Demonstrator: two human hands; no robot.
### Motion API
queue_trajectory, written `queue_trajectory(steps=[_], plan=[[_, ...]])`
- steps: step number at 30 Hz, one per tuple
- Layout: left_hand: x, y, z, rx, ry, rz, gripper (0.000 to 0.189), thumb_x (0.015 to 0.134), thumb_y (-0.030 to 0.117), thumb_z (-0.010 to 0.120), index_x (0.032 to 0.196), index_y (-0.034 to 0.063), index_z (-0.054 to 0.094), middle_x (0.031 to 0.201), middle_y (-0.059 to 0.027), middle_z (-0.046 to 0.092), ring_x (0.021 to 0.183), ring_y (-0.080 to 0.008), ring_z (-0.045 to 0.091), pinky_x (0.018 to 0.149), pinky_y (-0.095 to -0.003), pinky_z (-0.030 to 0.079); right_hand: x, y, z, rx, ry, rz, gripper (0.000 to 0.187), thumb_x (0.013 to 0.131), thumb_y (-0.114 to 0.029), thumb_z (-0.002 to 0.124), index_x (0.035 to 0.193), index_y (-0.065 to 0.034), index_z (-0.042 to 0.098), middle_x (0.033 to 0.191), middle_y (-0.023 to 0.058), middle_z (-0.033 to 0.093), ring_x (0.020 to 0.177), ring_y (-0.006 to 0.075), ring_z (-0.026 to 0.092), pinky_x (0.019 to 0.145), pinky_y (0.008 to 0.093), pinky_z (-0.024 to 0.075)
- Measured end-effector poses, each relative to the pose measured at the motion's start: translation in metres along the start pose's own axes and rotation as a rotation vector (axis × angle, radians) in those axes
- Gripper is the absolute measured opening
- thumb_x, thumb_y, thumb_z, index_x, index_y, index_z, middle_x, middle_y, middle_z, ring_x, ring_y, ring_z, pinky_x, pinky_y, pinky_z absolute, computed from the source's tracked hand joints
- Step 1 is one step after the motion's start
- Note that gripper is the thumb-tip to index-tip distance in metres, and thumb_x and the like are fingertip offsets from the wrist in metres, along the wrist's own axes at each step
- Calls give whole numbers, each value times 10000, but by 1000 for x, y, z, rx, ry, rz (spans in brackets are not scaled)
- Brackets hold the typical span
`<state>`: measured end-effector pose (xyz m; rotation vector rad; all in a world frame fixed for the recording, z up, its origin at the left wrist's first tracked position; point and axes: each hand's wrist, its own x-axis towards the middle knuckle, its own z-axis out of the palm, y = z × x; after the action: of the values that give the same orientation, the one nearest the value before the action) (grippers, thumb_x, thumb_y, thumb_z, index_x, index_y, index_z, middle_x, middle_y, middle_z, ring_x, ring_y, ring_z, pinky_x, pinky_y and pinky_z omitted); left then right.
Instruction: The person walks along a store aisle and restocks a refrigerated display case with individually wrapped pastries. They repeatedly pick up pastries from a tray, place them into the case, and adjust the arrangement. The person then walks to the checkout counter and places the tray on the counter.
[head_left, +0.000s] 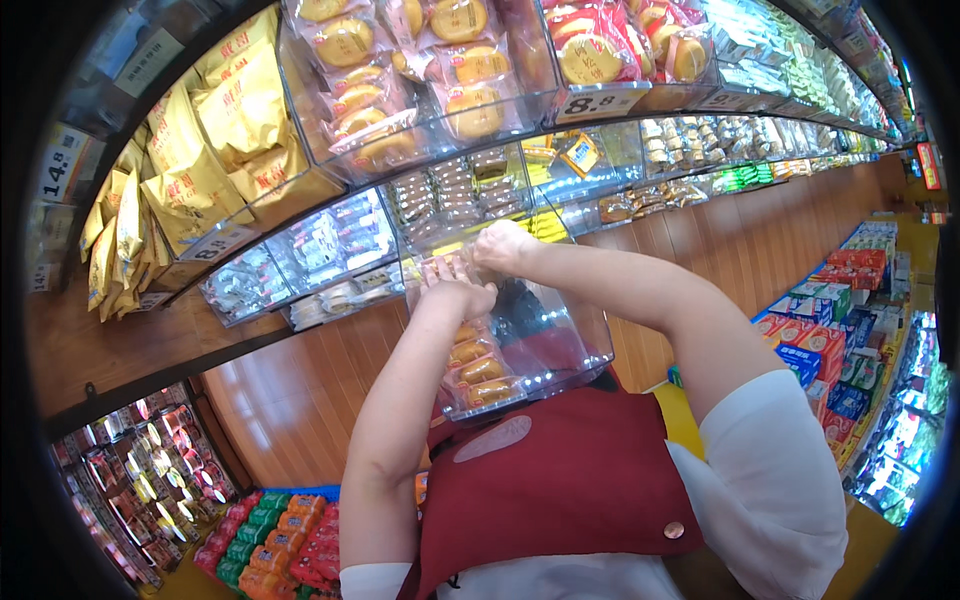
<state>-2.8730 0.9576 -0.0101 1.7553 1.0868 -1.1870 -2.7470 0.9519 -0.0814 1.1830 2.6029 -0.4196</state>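
A clear plastic bin (555, 330) rests between the shelf and my red apron (555, 480). Along its left side runs a row of wrapped round cookies (480, 369). My left hand (454, 289) lies over the upper part of this row, fingers spread on the packets. Beside it, at the bin's upper end, my right hand (504, 247) is bent with curled fingers; what it touches or holds is hidden. The bin's right part shows bare, see-through plastic.
Above are shelf bins of wrapped round cookies (476, 109) and gold foil bags (240, 112). Lower bins hold small dark packets (450, 191). Stacked boxes (817, 345) stand at the right, and bundled orange packs (281, 544) at the lower left, on a wooden floor (300, 390).
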Motion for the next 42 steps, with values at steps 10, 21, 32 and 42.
queue_trajectory(steps=[10, 21, 32, 42], plan=[[-24, 7, 13, -55, 302, -37, 843, 885, 539, 445, 1474, 25, 130, 1516, -275, -1, 1420, -387, -30, 1148, -468, 53, -59, 4, -254, 797, 129, 186, 212, 845, -213, 645, 917, -21, 700, 752, 133, 667, 571, 182, 657, 601, 307, 544], [-135, 4, -23, -246, 679, 450, 674, 924, 477, 445, 1411, 26, 329, 1460, -275, 252, 1371, -431, 205, 1122, -451, 222, -19, 72, -283, 59, 12, 473, 384, 644, -90, 758, 1001, -4, 644, 968, 193, 657, 883, 297, 658, 731, 389, 528], [-140, 0, -1, -223, 789, 506, 608, 924, 392, 479, 1374, 1, 360, 1407, -299, 323, 1333, -464, 263, 1105, -476, 250, -27, 71, -266, 44, 214, 484, 393, 746, -89, 679, 1113, -43, 545, 1093, 237, 603, 1020, 350, 609, 851, 443, 492], [-75, 3, 68, -111, 692, 257, 875, 888, 434, 516, 1368, -191, 135, 1388, -455, 97, 1360, -527, 34, 1129, -525, 72, -26, 51, -287, 23, 2, 586, 604, 666, -344, 802, 1128, -22, 585, 1129, 247, 589, 1097, 395, 560, 915, 437, 483]])
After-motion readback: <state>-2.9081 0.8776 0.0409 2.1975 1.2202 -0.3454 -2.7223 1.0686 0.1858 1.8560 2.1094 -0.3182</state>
